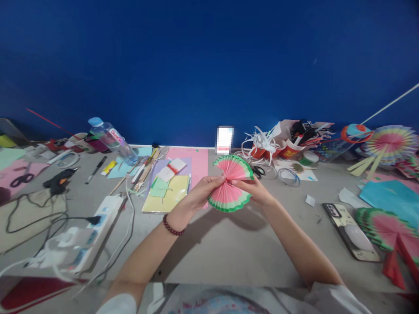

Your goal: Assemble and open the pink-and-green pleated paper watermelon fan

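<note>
Held up over the middle of the table is a pleated paper fan, pink inside with a pale band and a green scalloped edge. Its folds spread around a pinched centre, with a gap on the right side. My left hand grips it from the left, thumb near the centre; a dark bead bracelet is on that wrist. My right hand grips it from the right, thumb on the pleats near the gap. The fingers behind the paper are partly hidden.
Left are a white power strip, a glue gun and a tilted water bottle. Coloured paper lies left of centre. On the right are red cups, a phone and another watermelon-coloured fan.
</note>
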A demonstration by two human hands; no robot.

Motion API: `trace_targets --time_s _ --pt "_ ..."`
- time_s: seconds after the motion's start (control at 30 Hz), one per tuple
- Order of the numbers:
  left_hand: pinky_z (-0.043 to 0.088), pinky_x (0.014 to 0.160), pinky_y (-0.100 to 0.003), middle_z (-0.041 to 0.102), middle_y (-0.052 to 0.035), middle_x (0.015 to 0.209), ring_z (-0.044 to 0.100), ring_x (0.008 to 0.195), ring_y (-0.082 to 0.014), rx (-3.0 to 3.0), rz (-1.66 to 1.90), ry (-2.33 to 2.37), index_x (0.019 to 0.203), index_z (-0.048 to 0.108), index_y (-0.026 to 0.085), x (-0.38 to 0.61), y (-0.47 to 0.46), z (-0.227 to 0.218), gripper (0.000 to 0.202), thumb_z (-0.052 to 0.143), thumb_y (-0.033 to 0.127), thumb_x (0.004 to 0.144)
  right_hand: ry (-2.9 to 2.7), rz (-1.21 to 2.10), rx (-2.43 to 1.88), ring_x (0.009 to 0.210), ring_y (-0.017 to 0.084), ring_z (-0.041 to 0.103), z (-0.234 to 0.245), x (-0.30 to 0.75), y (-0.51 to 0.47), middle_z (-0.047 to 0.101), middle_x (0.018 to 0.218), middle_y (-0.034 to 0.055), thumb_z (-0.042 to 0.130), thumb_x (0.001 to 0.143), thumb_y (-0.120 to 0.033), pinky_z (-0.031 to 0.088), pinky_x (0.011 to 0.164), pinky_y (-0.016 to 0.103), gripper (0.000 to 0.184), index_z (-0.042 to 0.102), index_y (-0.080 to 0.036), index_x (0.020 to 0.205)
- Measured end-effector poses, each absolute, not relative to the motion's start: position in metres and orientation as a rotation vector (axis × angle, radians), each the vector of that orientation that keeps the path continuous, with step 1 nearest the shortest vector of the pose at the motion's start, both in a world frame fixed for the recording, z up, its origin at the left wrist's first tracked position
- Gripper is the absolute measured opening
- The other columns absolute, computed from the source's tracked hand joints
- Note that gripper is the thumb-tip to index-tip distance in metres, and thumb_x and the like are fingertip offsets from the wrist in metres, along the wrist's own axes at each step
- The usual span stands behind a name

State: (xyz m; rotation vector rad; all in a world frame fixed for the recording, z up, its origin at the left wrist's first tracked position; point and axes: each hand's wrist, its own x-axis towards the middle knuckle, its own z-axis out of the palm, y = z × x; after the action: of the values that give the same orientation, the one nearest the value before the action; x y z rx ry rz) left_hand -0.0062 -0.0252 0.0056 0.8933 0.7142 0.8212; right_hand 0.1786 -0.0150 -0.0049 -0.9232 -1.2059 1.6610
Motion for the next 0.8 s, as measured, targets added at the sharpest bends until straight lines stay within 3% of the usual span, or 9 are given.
trace_targets --time_s 0.13,0.37,0.5,0.8 --pt "0.041 0.063 -0.023 0.070 -0.0081 0.079 0.060 0.069 -0.0146 0.872 0.803 0.687 0.080 0.074 0.014 -0.002 -0.028 0.005 0.032 0.071 0.045 0.076 -0.982 1.744 -0.960 0.083 0.023 0.071 -0.007 0.169 -0.017 0.076 0.088 0.0065 0.083 0.062 -0.038 0.057 0.078 0.036 0.036 0.075 -0.019 0.092" --pt "0.041 0.075 -0.025 0.072 -0.0063 0.081 0.061 0.076 -0.0151 0.820 0.862 0.661 0.081 0.075 0.012 0.003 -0.029 0.003 0.025 0.075 0.036 0.073 -0.918 1.638 -0.896 0.065 0.011 0.061 -0.004 0.161 -0.019 0.066 0.064 -0.0027 0.083 0.059 -0.033 0.050 0.072 0.026 0.020 0.071 -0.019 0.066" --pt "0.040 0.080 -0.026 0.072 -0.0061 0.081 0.062 0.079 -0.0168 0.755 0.918 0.666 0.077 0.074 0.013 0.008 -0.030 -0.001 0.023 0.075 0.035 0.071 -0.973 1.521 -0.918 0.065 0.013 0.059 0.001 0.160 -0.023 0.063 0.063 -0.0026 0.082 0.061 -0.036 0.049 0.070 0.028 0.021 0.069 -0.020 0.064" --pt "0.043 0.075 -0.026 0.070 -0.0065 0.077 0.060 0.078 -0.0171 0.687 0.956 0.694 0.070 0.073 0.012 0.014 -0.036 0.008 0.027 0.078 0.037 0.064 -0.993 1.475 -0.955 0.061 0.013 0.059 0.007 0.157 -0.029 0.063 0.060 -0.0017 0.080 0.062 -0.041 0.051 0.067 0.030 0.024 0.067 -0.020 0.063"
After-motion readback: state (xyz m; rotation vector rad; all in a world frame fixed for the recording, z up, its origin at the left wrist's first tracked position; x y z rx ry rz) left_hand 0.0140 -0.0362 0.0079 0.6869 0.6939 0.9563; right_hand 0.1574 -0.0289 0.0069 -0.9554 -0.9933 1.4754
